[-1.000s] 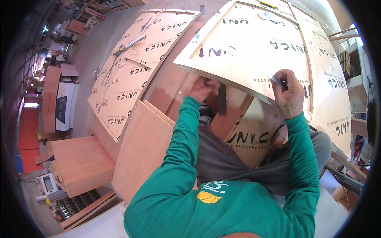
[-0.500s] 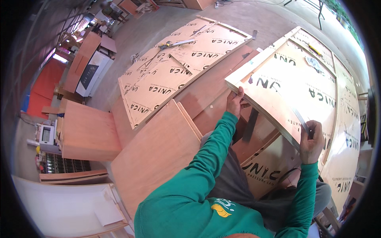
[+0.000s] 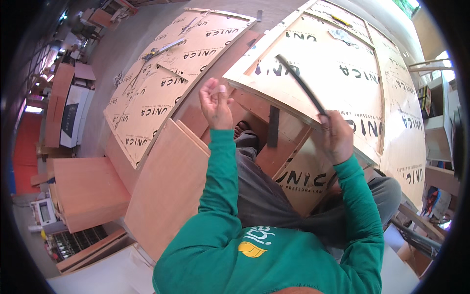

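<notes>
My right hand (image 3: 337, 137) is closed on one end of a long, thin dark strip (image 3: 302, 88), whose exact kind I cannot make out. The strip slants up and left over a light panel (image 3: 313, 54) with dark printing and wooden framing. My left hand (image 3: 217, 105) is raised left of that panel's near corner, apart from it, with nothing in it and its fingers loosely spread. A second dark flat strip (image 3: 273, 126) shows below the panel's near edge.
Another printed panel (image 3: 169, 83) lies to the left, bearing a yellow-and-black tool (image 3: 152, 53). Plain wooden boards (image 3: 169, 186) stand beside my legs. A yellow tool (image 3: 341, 20) and crumpled clear plastic (image 3: 340, 35) rest at the framed panel's far side. Shelving (image 3: 435, 115) is at right.
My left hand has let go of the panel's corner and lifted away. My right hand has come off the near edge, raising the dark strip above the panel. The view has shifted right.
</notes>
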A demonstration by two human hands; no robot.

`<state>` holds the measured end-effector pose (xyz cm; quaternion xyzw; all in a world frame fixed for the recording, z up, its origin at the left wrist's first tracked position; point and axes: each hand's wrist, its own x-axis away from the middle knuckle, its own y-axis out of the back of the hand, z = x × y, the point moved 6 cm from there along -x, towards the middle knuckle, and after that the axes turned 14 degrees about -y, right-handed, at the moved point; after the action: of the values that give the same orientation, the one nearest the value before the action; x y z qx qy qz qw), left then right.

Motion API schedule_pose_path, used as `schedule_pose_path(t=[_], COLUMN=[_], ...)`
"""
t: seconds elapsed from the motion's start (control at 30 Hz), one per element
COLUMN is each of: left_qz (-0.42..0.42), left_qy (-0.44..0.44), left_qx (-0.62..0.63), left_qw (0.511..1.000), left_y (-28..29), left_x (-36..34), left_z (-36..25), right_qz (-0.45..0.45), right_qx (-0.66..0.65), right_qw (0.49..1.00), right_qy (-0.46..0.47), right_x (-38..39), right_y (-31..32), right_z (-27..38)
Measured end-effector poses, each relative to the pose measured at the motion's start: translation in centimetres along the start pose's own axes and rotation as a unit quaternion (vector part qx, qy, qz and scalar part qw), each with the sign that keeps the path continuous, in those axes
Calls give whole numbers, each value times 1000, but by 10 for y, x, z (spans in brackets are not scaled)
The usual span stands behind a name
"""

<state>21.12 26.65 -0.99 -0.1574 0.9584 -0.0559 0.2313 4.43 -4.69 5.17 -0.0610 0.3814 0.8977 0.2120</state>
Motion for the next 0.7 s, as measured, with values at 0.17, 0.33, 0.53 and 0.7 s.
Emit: schedule_pose_path(t=[0.17, 0.33, 0.53, 0.7], left_qz=[210, 299, 362, 371], left_qy=[29, 51, -62, -97], left_qx=[40, 15, -37, -157], left_qw=[976, 953, 929, 910], left_y=[-47, -51, -105, -124], left_x=[21, -12, -70, -87], left_z=[-102, -98, -77, -50], right_qz=[75, 58, 17, 142], right_qx=[0, 61, 171, 231], right_qw=[988, 990, 984, 962], right_qy=[132, 110, 41, -32], right_x=[31, 32, -22, -49], right_y=[-46, -68, -79, -97], right_z=[49, 64, 55, 38])
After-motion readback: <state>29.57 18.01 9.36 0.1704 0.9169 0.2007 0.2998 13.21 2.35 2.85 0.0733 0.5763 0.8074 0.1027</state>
